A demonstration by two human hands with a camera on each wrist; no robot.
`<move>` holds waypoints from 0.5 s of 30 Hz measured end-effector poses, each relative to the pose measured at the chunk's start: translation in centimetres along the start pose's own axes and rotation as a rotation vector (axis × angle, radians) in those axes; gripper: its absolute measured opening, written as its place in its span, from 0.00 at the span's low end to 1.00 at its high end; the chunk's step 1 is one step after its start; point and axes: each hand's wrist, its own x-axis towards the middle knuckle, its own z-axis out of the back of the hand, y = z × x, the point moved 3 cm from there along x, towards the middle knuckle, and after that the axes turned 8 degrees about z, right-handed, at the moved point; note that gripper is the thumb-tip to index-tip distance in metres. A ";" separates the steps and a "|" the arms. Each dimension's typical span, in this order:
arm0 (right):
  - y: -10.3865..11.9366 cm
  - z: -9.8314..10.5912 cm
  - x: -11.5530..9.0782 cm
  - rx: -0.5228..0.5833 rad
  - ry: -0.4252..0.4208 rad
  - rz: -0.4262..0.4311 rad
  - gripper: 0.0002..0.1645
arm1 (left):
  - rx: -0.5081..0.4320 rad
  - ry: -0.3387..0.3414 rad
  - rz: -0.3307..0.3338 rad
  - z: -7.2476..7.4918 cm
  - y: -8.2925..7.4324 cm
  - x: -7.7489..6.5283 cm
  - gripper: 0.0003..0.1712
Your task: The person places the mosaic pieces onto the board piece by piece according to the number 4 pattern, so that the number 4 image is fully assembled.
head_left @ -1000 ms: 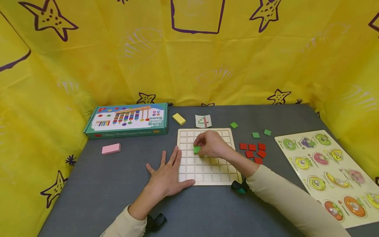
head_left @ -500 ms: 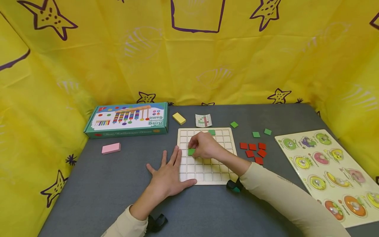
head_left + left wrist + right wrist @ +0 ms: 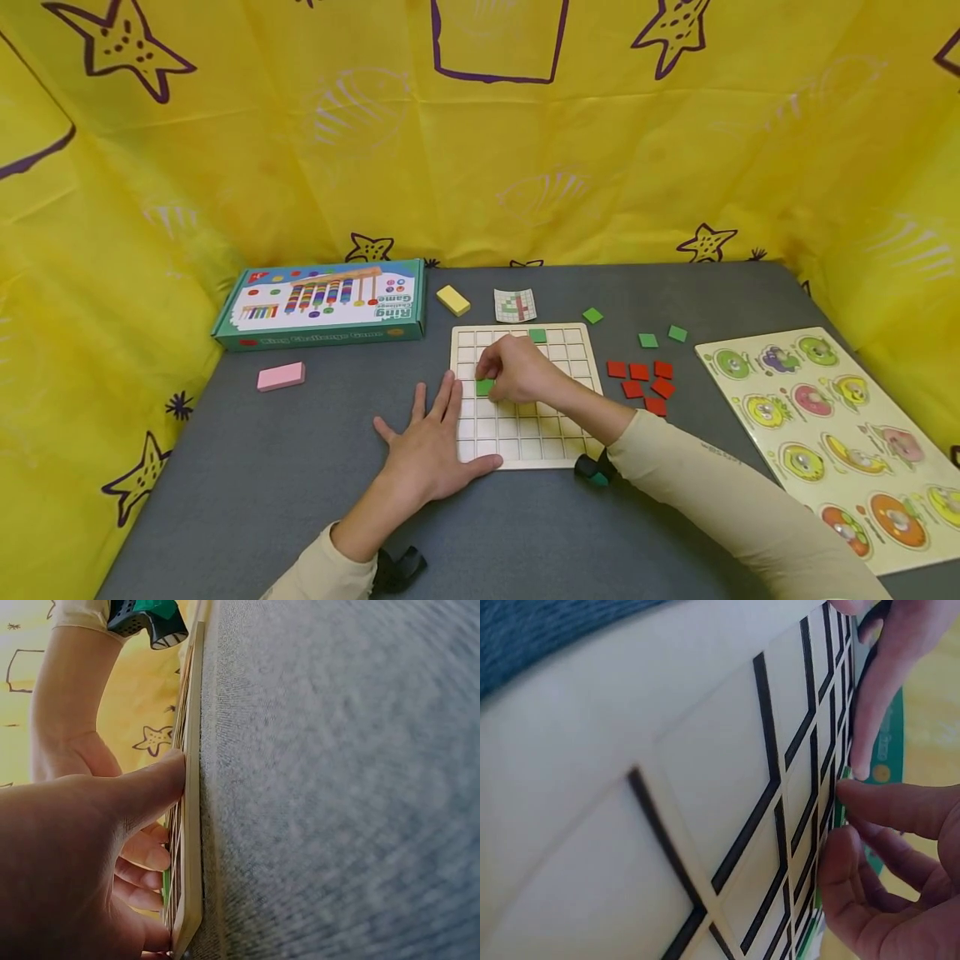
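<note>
Seen from your head camera, your right hand (image 3: pixel 521 371) pinches a flat green square tile (image 3: pixel 484 387) between thumb and finger, the gap no wider than the piece. The tile, at your fingertips over the pale wooden grid board (image 3: pixel 540 464), is square with no longer axis; its edges run roughly along the grid lines. Your left hand (image 3: pixel 431 454) lies with its fingers spread, fingertips by the board's left side, thumb on its near edge. Just beyond your right fingers, a second green tile (image 3: pixel 537 335) sits in the far row; loose red square tiles (image 3: pixel 639 373) lie to their right.

At your left wrist, your thumb presses the board's edge, with the pinched tile a thin green sliver beside the fingers past it.

At your right wrist, thumb and finger close on the tile, seen nearly edge-on at the board's surface; whether it is fully seated cannot be told.
</note>
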 end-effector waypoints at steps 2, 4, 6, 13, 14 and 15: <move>0.0 0.0 0.0 -0.002 0.002 0.008 0.15 | -0.001 -0.003 -0.002 0.0 0.0 0.0 0.69; 0.0 0.0 0.0 -0.005 0.003 0.011 0.15 | -0.005 -0.006 -0.004 0.0 0.0 0.0 0.69; 0.0 0.1 -0.1 0.002 0.007 0.003 0.15 | -0.008 -0.010 -0.004 0.1 -0.1 -0.1 0.69; -0.6 1.6 -1.5 0.075 -0.007 0.005 0.14 | -0.021 0.001 0.010 0.0 -0.2 -0.1 0.69; -0.9 2.0 -1.8 0.081 -0.014 0.002 0.14 | -0.021 0.002 0.011 0.0 -0.2 -0.1 0.69; -1.3 2.4 -2.1 0.088 -0.024 -0.002 0.13 | -0.021 0.002 0.011 0.0 -0.2 0.0 0.69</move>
